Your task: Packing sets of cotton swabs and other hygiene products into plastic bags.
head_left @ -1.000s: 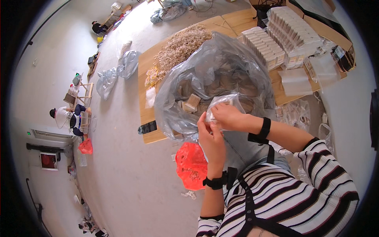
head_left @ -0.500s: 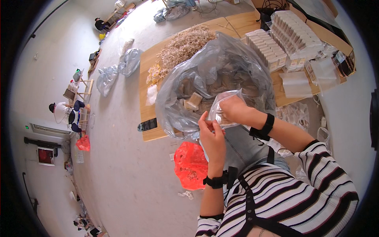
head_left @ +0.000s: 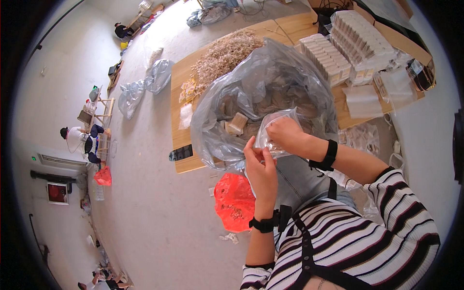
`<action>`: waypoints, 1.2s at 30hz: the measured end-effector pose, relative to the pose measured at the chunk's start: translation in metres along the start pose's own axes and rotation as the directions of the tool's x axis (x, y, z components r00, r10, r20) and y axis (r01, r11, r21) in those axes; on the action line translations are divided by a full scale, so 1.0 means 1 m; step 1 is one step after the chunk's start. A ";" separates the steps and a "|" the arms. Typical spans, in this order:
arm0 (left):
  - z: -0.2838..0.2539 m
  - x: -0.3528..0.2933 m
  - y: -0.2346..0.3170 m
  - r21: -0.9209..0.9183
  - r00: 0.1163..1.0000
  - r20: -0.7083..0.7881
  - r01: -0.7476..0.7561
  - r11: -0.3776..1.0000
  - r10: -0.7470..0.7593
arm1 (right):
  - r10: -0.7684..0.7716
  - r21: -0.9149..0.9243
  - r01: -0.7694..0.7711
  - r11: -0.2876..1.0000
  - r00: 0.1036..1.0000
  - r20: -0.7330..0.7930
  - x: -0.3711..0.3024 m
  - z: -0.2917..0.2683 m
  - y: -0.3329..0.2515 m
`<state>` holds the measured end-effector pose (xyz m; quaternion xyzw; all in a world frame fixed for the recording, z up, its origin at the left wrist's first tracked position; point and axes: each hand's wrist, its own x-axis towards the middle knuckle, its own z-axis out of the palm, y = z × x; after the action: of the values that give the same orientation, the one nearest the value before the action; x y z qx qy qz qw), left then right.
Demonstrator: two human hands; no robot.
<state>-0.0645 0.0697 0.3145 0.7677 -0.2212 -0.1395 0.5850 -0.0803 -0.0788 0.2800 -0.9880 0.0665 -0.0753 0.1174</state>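
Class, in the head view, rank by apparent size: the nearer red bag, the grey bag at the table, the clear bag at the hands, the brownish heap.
1. Grey bag
2. Brownish heap
3. Red bag, clear bag: unsure; right hand partly covers the latter

Just left of and below the grip, a red plastic bag (head_left: 235, 195) with small bits in it is seen on the floor (head_left: 159, 208). Farther left, a dark flat object (head_left: 181, 153) is set at a corner of the wooden table (head_left: 186, 166). To the upper left, two grey plastic bags (head_left: 131, 98) are rested on the floor. Far left, a co-worker (head_left: 77, 141) in a white top is seen, and a red-fronted frame (head_left: 58, 193) is mounted on the wall (head_left: 46, 121). Far to the upper right, a cardboard box (head_left: 418, 50) is placed.
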 end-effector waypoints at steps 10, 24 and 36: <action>0.002 0.000 0.001 0.020 1.000 0.004 -0.017 1.000 0.017 | -0.030 -0.045 0.024 0.999 0.989 -0.142 -0.001 0.006 0.012; 0.006 -0.004 0.003 -0.033 1.000 0.009 -0.020 0.999 0.021 | -0.033 0.180 0.023 0.983 0.998 0.056 -0.008 0.031 -0.002; -0.003 0.011 -0.004 -0.127 1.000 0.019 -0.008 0.992 0.010 | 0.011 0.302 -0.051 0.952 0.991 0.133 -0.007 0.015 0.004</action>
<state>-0.0523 0.0675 0.3120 0.7266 -0.2209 -0.1580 0.6311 -0.0853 -0.0785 0.2637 -0.9596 0.0620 -0.0185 0.2738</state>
